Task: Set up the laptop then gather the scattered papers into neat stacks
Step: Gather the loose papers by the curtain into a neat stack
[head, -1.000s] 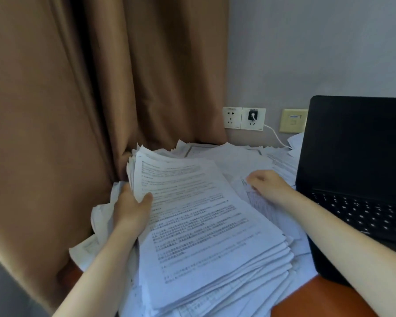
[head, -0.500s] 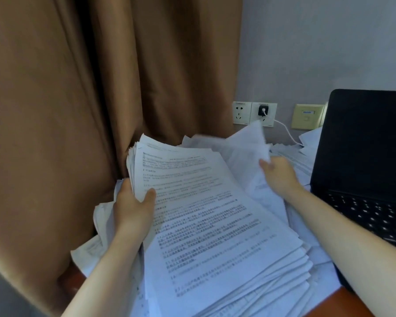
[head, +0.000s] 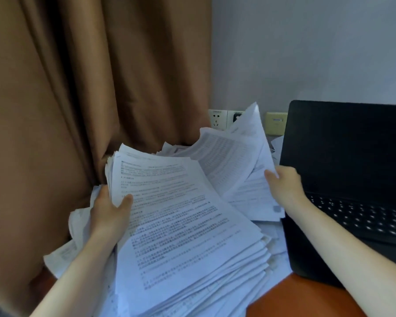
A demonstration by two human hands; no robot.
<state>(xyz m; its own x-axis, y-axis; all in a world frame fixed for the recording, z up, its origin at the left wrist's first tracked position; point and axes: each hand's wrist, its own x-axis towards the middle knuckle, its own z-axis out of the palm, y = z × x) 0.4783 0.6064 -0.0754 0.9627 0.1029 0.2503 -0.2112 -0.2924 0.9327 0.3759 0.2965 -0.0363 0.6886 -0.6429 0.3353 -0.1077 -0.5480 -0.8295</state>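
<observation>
A thick stack of printed papers point(head: 183, 229) lies fanned in front of me, its near end spreading over the table. My left hand point(head: 110, 211) grips the stack's left edge, thumb on the top sheet. My right hand point(head: 284, 186) holds a few loose sheets point(head: 233, 161) by their right edge, lifted and curling up over the far end of the stack. An open black laptop point(head: 348, 179) stands at the right, screen dark, keyboard facing me. More loose papers point(head: 78, 225) lie under and left of the stack.
A brown curtain point(head: 78, 99) hangs close on the left and behind the papers. Wall sockets point(head: 217, 118) and a yellow plate point(head: 276, 123) sit low on the grey wall. The orange-brown table point(head: 290, 298) shows at the near right.
My right hand has taken hold of a few sheets from the far pile and lifted them up and toward the laptop. My left hand keeps its grip on the stack.
</observation>
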